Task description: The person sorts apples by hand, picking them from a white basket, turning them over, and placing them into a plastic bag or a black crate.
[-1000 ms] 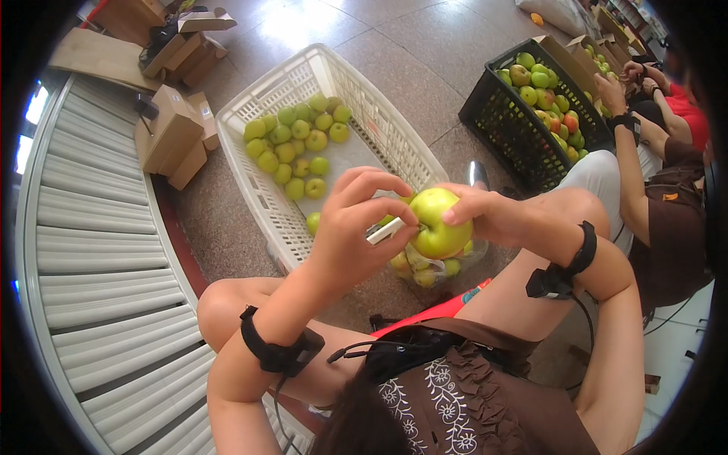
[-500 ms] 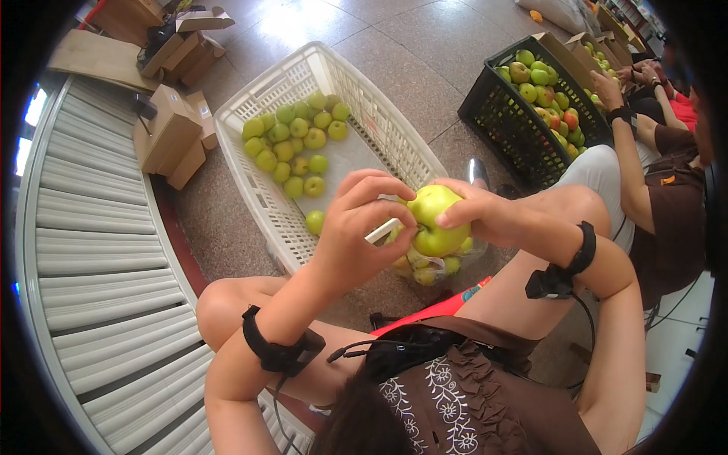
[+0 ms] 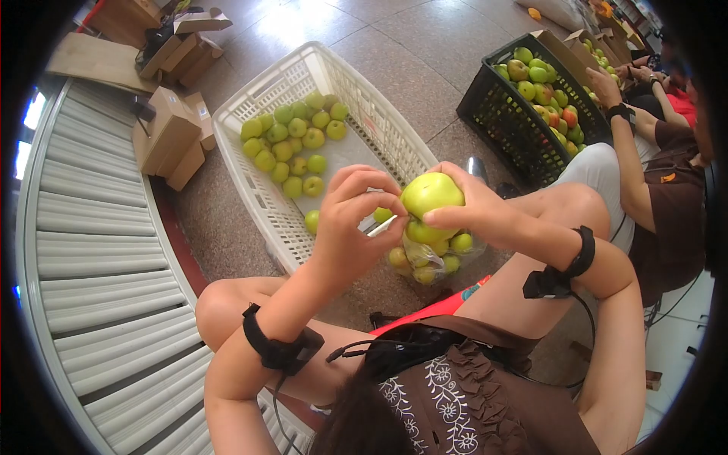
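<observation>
My right hand (image 3: pixel 474 201) grips a yellow-green apple (image 3: pixel 432 195), thumb across its front. Close to the apple's left side, my left hand (image 3: pixel 360 208) is closed in a pinch on a thin white object (image 3: pixel 381 226), mostly hidden by the fingers. Below both hands, a clear plastic bag (image 3: pixel 425 258) holds several green apples. Beyond them stands a white plastic crate (image 3: pixel 258 199) with many green apples (image 3: pixel 296 129) gathered toward its far left part.
A black crate (image 3: pixel 485 121) of green and reddish apples stands at the right, beside a co-worker's arm (image 3: pixel 633 163). Cardboard boxes (image 3: pixel 171 133) lie at the left, near a ribbed white roller surface (image 3: pixel 114 265). My knees flank the bag.
The held apple has tilted and moved slightly up and left, with my right fingers now over its top. My left hand has shifted a little.
</observation>
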Available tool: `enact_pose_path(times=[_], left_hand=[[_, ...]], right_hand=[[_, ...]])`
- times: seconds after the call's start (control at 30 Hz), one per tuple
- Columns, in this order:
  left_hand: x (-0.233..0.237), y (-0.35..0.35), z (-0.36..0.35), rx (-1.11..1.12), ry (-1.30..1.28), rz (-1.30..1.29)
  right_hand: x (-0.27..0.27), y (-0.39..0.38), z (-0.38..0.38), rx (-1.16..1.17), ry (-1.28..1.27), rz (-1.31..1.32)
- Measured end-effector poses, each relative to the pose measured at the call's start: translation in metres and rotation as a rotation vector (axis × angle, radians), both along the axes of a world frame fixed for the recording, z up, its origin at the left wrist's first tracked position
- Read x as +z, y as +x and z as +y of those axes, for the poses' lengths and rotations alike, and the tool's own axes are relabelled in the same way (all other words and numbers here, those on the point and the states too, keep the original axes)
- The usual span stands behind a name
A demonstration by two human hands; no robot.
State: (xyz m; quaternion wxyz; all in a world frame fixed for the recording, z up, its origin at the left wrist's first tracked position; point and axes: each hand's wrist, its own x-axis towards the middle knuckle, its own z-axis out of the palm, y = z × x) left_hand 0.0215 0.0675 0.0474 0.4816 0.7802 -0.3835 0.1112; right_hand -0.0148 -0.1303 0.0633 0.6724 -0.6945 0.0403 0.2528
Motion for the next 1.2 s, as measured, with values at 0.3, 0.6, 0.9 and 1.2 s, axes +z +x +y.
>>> enact_pose_path(times=[0.3,0.6,0.9,1.2], left_hand=[[0.002,0.001,-0.003,0.08,-0.069,0.263],[0.01,0.001,-0.001,0.042,-0.053,0.2],[0.006,0.0,-0.001,0.043,-0.028,0.268],[-0.001,-0.002,-0.002,0.073,0.045,0.251]], right_hand=[[0.01,0.003,0.0,-0.059,-0.073,-0.231],[0.01,0.001,0.001,-0.04,-0.082,-0.222],[0.008,0.001,0.003,-0.019,-0.181,-0.311],[-0.002,0.001,0.003,0.013,-0.258,-0.28]])
